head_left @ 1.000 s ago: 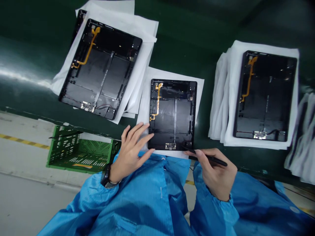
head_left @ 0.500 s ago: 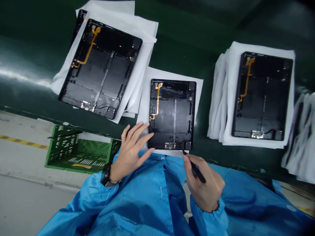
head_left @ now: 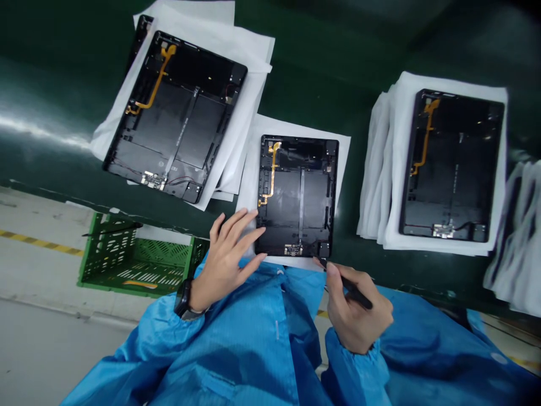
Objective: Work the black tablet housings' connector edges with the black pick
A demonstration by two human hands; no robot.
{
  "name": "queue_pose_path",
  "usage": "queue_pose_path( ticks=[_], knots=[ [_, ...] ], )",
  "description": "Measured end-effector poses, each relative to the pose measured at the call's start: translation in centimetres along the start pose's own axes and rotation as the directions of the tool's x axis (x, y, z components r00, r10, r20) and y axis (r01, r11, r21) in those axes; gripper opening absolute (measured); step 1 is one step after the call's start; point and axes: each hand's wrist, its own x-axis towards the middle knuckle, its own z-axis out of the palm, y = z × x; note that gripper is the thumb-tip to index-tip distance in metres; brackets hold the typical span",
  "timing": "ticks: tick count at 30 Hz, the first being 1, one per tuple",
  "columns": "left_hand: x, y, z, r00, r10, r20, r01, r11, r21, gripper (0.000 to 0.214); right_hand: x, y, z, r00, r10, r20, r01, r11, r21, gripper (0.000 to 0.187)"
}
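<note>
Just now R hand [head_left: 353, 316] pinching black pick [head_left: 355, 294] tight, tip brought in to btm-right corner of tablet case [head_left: 298, 200], centred on white sheet [head_left: 249, 169] on green bench [head_left: 313, 73]; L hand [head_left: 222, 268] open, fingers [head_left: 236, 228] spread against case's left edge, holding nothing.

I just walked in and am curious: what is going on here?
A person in a blue smock works on a black tablet housing lying on a white sheet on a green bench. The left hand rests at its edge; the right hand holds a pen-like tool at its lower corner. Two similar housings lie nearby.
</note>
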Motion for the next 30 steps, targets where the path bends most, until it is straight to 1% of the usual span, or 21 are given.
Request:
queue_pose_path(
  ticks=[5, 10, 15, 17, 19, 23, 25, 30],
  knots=[
    [0.0, 0.0, 0.0, 1.0, -0.006, 0.004, 0.006, 1.0, 0.005, 0.042, 0.2, -0.1, -0.1, 1.0, -0.016, 0.007, 0.016, 1.0, -0.017, 0.005],
    [-0.1, 0.0, 0.0, 1.0, -0.007, 0.002, 0.007, 1.0, -0.003, 0.043, 0.7, -0.6, -0.4, 0.997, -0.044, 0.06, 0.047, 0.997, -0.057, 0.004],
    [0.0, 0.0, 0.0, 1.0, -0.003, -0.002, 0.003, 1.0, -0.002, 0.043, 1.6, -1.8, -0.5, 0.985, -0.139, 0.103, 0.151, 0.982, -0.116, 0.005],
    [0.0, 0.0, 0.0, 1.0, -0.003, -0.002, 0.003, 1.0, -0.002, 0.042, 2.0, -2.3, -0.5, 0.981, -0.157, 0.119, 0.172, 0.976, -0.133, 0.007],
    [0.0, 0.0, 0.0, 1.0, -0.002, -0.002, 0.002, 1.0, -0.001, 0.042, 2.3, -2.5, -0.6, 0.982, -0.133, 0.13, 0.15, 0.98, -0.127, 0.01],
    [0.0, 0.1, -0.1, 1.0, -0.009, 0.004, 0.009, 1.0, -0.001, 0.042, 2.8, -2.3, -0.9, 0.995, 0.01, 0.099, -0.006, 0.999, -0.044, 0.014],
    [0.0, 0.1, -0.1, 1.0, -0.01, 0.005, 0.01, 1.0, -0.004, 0.042, 2.8, -2.0, -1.1, 0.995, 0.061, 0.085, -0.061, 0.998, -0.009, 0.015],
    [0.0, 0.1, -0.1, 1.0, -0.009, 0.005, 0.009, 1.0, -0.005, 0.043, 2.5, -1.6, -1.1, 0.99, 0.067, 0.122, -0.07, 0.997, 0.02, 0.014]
  ],
)
